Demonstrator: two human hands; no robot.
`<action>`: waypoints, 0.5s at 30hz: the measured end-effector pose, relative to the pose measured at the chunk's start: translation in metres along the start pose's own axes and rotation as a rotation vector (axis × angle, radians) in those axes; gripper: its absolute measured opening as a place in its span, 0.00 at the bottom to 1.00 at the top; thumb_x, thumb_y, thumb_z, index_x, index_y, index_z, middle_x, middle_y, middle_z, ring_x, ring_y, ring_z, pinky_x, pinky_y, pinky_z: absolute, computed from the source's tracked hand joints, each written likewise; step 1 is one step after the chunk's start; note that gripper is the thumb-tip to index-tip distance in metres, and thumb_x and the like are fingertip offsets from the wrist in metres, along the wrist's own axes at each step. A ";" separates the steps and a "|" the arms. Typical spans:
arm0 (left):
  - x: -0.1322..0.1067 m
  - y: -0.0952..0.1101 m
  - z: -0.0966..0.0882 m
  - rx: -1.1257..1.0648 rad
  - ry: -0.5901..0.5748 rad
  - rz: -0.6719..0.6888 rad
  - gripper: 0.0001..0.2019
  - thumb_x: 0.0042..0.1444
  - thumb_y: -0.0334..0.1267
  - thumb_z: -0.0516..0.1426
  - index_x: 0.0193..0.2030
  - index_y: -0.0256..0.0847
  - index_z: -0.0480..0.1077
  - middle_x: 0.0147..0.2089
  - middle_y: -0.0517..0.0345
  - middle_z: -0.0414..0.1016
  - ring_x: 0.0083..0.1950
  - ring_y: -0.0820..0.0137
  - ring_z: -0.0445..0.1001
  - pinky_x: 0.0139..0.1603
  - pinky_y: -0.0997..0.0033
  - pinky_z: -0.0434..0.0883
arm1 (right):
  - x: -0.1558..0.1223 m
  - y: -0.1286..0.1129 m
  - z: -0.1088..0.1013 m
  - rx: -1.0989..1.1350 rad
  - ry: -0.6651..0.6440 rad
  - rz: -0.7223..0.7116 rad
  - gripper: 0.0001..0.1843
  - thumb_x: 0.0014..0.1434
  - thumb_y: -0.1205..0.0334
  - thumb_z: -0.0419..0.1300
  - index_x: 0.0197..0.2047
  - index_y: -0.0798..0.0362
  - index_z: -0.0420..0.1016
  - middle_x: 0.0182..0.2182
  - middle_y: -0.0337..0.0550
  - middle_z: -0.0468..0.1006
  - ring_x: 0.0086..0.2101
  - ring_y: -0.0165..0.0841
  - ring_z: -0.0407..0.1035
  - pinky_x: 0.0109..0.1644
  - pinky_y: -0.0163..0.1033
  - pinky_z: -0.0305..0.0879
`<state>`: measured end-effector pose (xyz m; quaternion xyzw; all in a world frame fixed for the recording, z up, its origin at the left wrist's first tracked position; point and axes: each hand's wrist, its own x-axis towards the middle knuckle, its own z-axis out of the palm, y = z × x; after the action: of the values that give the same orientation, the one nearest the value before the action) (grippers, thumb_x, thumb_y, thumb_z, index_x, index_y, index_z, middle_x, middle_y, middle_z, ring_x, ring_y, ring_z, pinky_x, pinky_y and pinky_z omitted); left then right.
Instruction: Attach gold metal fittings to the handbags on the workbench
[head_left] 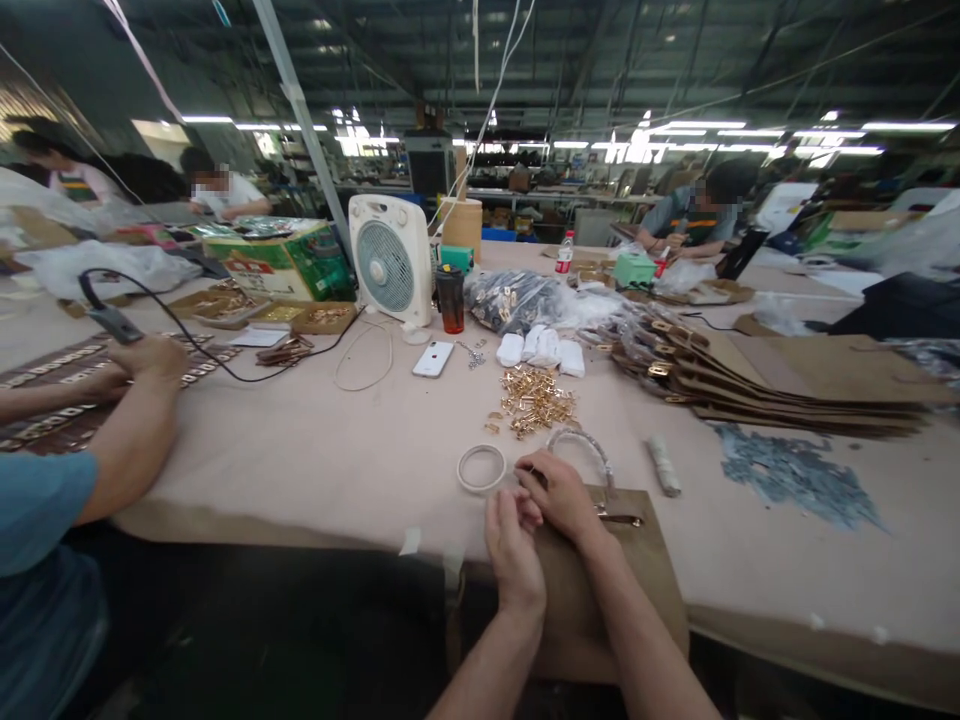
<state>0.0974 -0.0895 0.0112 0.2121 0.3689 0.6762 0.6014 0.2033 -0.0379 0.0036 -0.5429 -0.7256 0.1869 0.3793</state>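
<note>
A brown handbag (660, 570) lies over the front edge of the table, and a handle (600, 450) wrapped in clear film rises from its top. My right hand (561, 492) rests at the bag's upper left with its fingers bent and pressed together. My left hand (516, 550) is close below it, palm turned inward, fingers curled toward the thumb. Whatever the fingertips hold is too small or hidden to make out. Just left of my right hand lies a roll of tape (460, 468). Behind it is a pile of gold metal fittings (536, 402).
White wrapped bundles (551, 350), a phone (433, 359), a tumbler (451, 300) and a fan (390, 258) stand farther back. Stacked brown bag pieces (810, 375) and grey-blue scraps (799, 475) lie right. At left, a co-worker's arm (142, 420) holds a corded tool (114, 322).
</note>
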 end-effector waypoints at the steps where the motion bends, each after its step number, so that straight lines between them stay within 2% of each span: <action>1: 0.005 0.008 -0.001 0.036 -0.009 0.026 0.20 0.65 0.57 0.58 0.40 0.39 0.68 0.36 0.58 0.72 0.32 0.75 0.70 0.35 0.75 0.70 | -0.001 0.000 0.000 0.004 0.007 -0.009 0.06 0.70 0.62 0.59 0.44 0.49 0.78 0.40 0.44 0.81 0.42 0.37 0.75 0.49 0.41 0.69; 3: 0.022 0.027 -0.005 0.199 -0.056 0.131 0.17 0.65 0.54 0.58 0.40 0.40 0.66 0.41 0.54 0.76 0.37 0.72 0.75 0.41 0.71 0.73 | -0.002 -0.002 0.000 0.008 0.007 -0.029 0.07 0.70 0.62 0.58 0.46 0.49 0.78 0.41 0.45 0.80 0.42 0.38 0.75 0.49 0.42 0.69; 4: 0.032 0.037 -0.008 0.347 -0.105 0.213 0.15 0.64 0.50 0.60 0.39 0.41 0.65 0.44 0.53 0.77 0.41 0.70 0.76 0.45 0.69 0.74 | -0.002 -0.002 -0.001 0.009 0.005 -0.038 0.07 0.70 0.62 0.58 0.47 0.49 0.78 0.41 0.45 0.80 0.43 0.38 0.75 0.50 0.42 0.69; 7: 0.065 0.064 -0.019 0.897 -0.450 0.436 0.10 0.57 0.35 0.63 0.36 0.43 0.63 0.55 0.50 0.77 0.56 0.62 0.76 0.58 0.60 0.72 | -0.003 -0.001 -0.001 0.013 -0.003 -0.050 0.10 0.70 0.63 0.58 0.51 0.49 0.77 0.43 0.46 0.80 0.43 0.38 0.75 0.50 0.42 0.69; 9: 0.082 0.074 -0.027 1.174 -0.693 0.478 0.09 0.55 0.29 0.60 0.37 0.44 0.64 0.58 0.49 0.76 0.62 0.59 0.73 0.63 0.57 0.70 | -0.004 0.001 -0.001 0.013 -0.001 -0.047 0.11 0.69 0.64 0.58 0.53 0.49 0.76 0.44 0.46 0.81 0.44 0.38 0.75 0.51 0.42 0.69; 10: 0.089 0.077 -0.031 1.270 -0.778 0.473 0.09 0.56 0.27 0.59 0.38 0.44 0.64 0.59 0.49 0.75 0.63 0.59 0.72 0.63 0.56 0.70 | -0.004 0.001 0.000 0.011 0.001 -0.044 0.11 0.69 0.64 0.59 0.52 0.49 0.76 0.44 0.46 0.81 0.44 0.38 0.75 0.50 0.42 0.69; 12: 0.097 0.080 -0.037 1.393 -0.870 0.450 0.09 0.58 0.26 0.56 0.42 0.44 0.65 0.62 0.49 0.73 0.64 0.60 0.72 0.62 0.57 0.71 | -0.005 0.002 0.001 0.002 0.004 -0.041 0.10 0.69 0.64 0.59 0.52 0.49 0.77 0.43 0.45 0.81 0.43 0.38 0.75 0.50 0.42 0.69; 15: 0.102 0.082 -0.046 1.457 -0.878 0.441 0.09 0.62 0.27 0.53 0.46 0.44 0.67 0.64 0.49 0.73 0.62 0.61 0.74 0.58 0.59 0.74 | -0.005 0.002 0.002 -0.027 0.000 -0.033 0.09 0.69 0.62 0.59 0.51 0.49 0.78 0.42 0.45 0.81 0.43 0.38 0.76 0.50 0.41 0.69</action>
<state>-0.0089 -0.0026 0.0272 0.8506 0.3946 0.2308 0.2599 0.2032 -0.0418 -0.0006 -0.5360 -0.7367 0.1709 0.3751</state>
